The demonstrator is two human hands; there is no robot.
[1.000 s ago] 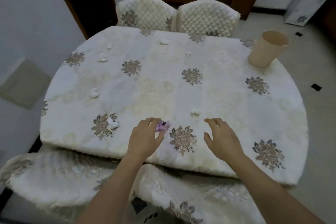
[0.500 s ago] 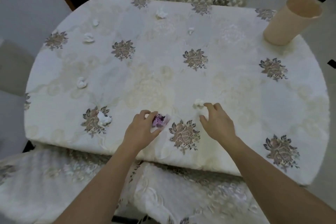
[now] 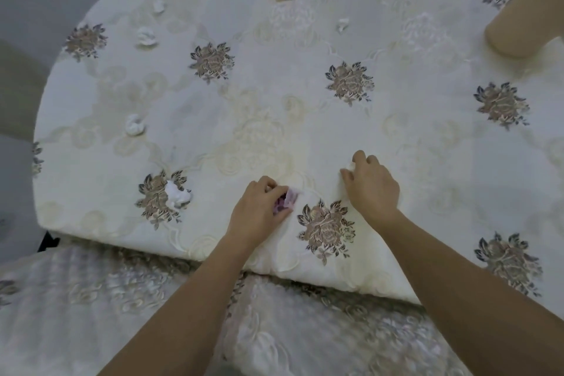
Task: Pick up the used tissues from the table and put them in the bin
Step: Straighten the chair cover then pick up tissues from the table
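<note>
Tissue [image 3: 351, 166] pinched under right hand [image 3: 373, 186] fingertips, on table [image 3: 274, 94].

Open tablecloth [image 3: 274, 94] reaches the bin [image 3: 525, 24].

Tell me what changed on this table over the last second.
The right hand reached forward and closed its fingers on the small white crumpled tissue. The left hand kept gripping the pink-patterned tissue. The beige plastic bin and scattered tissues stayed put.

Cream tablecloth [image 3: 274, 94] with brown florals, white tissues [image 3: 135, 125], seemingly beige bin [image 3: 525, 24].
</note>
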